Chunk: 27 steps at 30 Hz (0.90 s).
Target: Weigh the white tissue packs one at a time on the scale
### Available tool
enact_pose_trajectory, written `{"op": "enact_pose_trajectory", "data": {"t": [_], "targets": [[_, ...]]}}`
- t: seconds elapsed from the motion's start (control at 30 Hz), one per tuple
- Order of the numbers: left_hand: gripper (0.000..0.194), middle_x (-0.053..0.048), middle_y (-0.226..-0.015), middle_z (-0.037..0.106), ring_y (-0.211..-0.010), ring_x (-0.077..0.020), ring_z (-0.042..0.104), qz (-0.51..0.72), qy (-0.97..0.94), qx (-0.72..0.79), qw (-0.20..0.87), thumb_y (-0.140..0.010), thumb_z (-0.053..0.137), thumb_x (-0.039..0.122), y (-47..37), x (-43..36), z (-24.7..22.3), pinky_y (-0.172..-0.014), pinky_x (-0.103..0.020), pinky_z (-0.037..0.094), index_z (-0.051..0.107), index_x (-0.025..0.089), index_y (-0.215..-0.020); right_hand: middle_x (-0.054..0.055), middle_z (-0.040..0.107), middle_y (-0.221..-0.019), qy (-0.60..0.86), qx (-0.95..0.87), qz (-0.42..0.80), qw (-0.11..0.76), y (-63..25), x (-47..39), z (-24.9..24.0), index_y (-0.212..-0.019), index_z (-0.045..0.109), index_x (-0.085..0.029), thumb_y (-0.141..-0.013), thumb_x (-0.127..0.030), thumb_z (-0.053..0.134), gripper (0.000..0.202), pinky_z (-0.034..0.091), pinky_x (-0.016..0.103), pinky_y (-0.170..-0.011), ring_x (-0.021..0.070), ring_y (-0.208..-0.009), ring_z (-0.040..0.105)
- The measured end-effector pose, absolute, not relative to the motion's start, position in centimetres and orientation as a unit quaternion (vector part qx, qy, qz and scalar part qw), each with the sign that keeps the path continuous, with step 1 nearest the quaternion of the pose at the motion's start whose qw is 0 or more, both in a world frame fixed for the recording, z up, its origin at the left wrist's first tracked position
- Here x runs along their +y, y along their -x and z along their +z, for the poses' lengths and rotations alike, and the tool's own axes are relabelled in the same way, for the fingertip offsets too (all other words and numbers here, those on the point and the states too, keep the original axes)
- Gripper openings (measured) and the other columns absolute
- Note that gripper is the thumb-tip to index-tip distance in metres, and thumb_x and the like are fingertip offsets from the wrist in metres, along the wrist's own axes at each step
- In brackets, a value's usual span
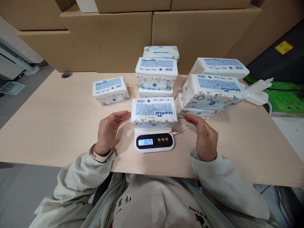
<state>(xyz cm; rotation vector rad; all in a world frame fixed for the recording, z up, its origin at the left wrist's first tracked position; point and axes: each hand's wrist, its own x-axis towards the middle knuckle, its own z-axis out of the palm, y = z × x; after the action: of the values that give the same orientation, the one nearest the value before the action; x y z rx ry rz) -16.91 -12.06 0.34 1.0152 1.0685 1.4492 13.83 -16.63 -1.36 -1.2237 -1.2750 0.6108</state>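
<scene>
A white pack of tissues [154, 111] with blue print and a floral border rests on a white digital scale [155, 141], whose lit display reads about 102.9. Just left of that pack is my left hand [109, 131], fingers stretched out and held together, a pink band on its wrist. My right hand [203, 136] is to the right of the pack, a little apart from it, with its fingers extended. Neither hand holds anything. Behind the scale, more tissue packs [156, 72] are stacked.
One tissue pack [110, 90] lies alone at the left. Another stack of tissue packs [213, 91] stands at the right, beside a white power strip [257, 96]. A white cable [185, 129] runs from the scale. Cardboard boxes [114, 41] line the table's back edge; a green crate [287, 98] is at the right.
</scene>
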Motion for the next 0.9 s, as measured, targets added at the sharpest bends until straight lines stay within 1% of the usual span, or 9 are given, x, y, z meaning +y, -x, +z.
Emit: {"op": "enact_pose_trajectory", "data": {"t": [0.23,0.37,0.43,0.57,0.67,0.73,0.8,0.87,0.9], "targets": [[0.038,-0.01,-0.128,0.083,-0.127,-0.0332,0.077,0.586,-0.47,0.393,0.531,-0.096,0.074,0.053,17.0,-12.4,-0.1,-0.119,-0.051,0.059,0.089,0.022,-0.113,0.003,0.08,-0.14,0.504,-0.551,0.333,0.576,-14.2,-16.9,-2.1,-0.136,0.08,-0.032,-0.112,-0.051,0.051,0.042,0.056,0.055,-0.122,0.03,-0.136,0.072],[0.041,-0.009,-0.141,0.077,-0.137,-0.0332,0.072,0.582,-0.489,0.372,0.533,-0.099,0.073,0.052,16.9,-12.3,-1.0,-0.126,-0.054,0.053,0.085,0.025,-0.127,0.004,0.075,-0.149,0.495,-0.531,0.353,0.59,-14.2,-16.3,-2.8,-0.147,0.071,-0.032,-0.112,-0.057,0.047,0.049,0.043,0.063,-0.133,0.0314,-0.146,0.067],[0.048,-0.007,-0.155,0.068,-0.151,-0.0337,0.061,0.568,-0.505,0.349,0.548,-0.1,0.072,0.054,16.4,-12.3,-1.4,-0.133,-0.056,0.044,0.078,0.027,-0.139,0.003,0.063,-0.164,0.508,-0.557,0.379,0.537,-13.7,-16.0,-2.9,-0.16,0.058,-0.035,-0.11,-0.061,0.051,0.057,0.034,0.066,-0.138,0.0324,-0.158,0.055],[0.063,-0.001,-0.177,0.043,-0.172,-0.0332,0.027,0.545,-0.558,0.293,0.553,-0.103,0.065,0.063,15.5,-12.7,-1.4,-0.144,-0.056,0.024,0.062,0.032,-0.158,-0.002,0.022,-0.186,0.502,-0.653,0.408,0.393,-11.5,-16.0,-1.0,-0.177,0.017,-0.041,-0.104,-0.066,0.06,0.088,0.019,0.063,-0.142,0.0323,-0.174,0.023],[0.061,0.004,-0.173,0.05,-0.173,-0.0327,0.022,0.6,-0.586,0.295,0.458,-0.101,0.065,0.066,16.8,-11.9,0.1,-0.145,-0.053,0.023,0.063,0.037,-0.155,-0.004,0.017,-0.188,0.437,-0.726,0.36,0.391,-8.1,-14.5,2.7,-0.178,0.005,-0.04,-0.106,-0.065,0.056,0.092,0.021,0.059,-0.143,0.032,-0.174,0.022],[0.056,0.007,-0.167,0.057,-0.173,-0.0321,0.022,0.643,-0.599,0.3,0.372,-0.102,0.062,0.071,19.2,-9.9,1.6,-0.146,-0.051,0.024,0.066,0.038,-0.148,-0.005,0.023,-0.187,0.384,-0.769,0.31,0.407,-5.1,-11.8,5.6,-0.178,0.01,-0.038,-0.108,-0.06,0.054,0.086,0.023,0.051,-0.144,0.0305,-0.174,0.025],[0.058,0.014,-0.165,0.056,-0.174,-0.0301,0.018,0.669,-0.616,0.302,0.285,-0.103,0.055,0.077,22.2,-6.8,2.7,-0.146,-0.05,0.023,0.062,0.04,-0.147,-0.006,0.022,-0.187,0.349,-0.796,0.265,0.417,-1.7,-7.9,8.0,-0.177,0.016,-0.033,-0.109,-0.048,0.053,0.079,0.021,0.04,-0.144,0.0246,-0.174,0.022],[0.072,0.026,-0.165,0.05,-0.175,-0.0265,0.012,0.635,-0.665,0.325,0.222,-0.099,0.049,0.088,25.0,-3.3,3.0,-0.145,-0.047,0.027,0.048,0.045,-0.156,0.007,0.017,-0.188,0.33,-0.819,0.245,0.4,1.6,-3.6,8.8,-0.175,0.009,-0.009,-0.107,-0.03,0.047,0.08,0.018,0.036,-0.144,0.0185,-0.175,0.019],[0.077,0.032,-0.166,0.046,-0.175,-0.0233,0.007,0.608,-0.683,0.358,0.19,-0.097,0.034,0.096,26.1,-1.8,2.7,-0.145,-0.045,0.028,0.039,0.049,-0.158,0.008,0.019,-0.188,0.346,-0.807,0.267,0.397,3.0,-1.6,8.6,-0.173,0.008,-0.005,-0.105,-0.024,0.045,0.08,0.016,0.036,-0.144,0.0164,-0.174,0.019]]}}
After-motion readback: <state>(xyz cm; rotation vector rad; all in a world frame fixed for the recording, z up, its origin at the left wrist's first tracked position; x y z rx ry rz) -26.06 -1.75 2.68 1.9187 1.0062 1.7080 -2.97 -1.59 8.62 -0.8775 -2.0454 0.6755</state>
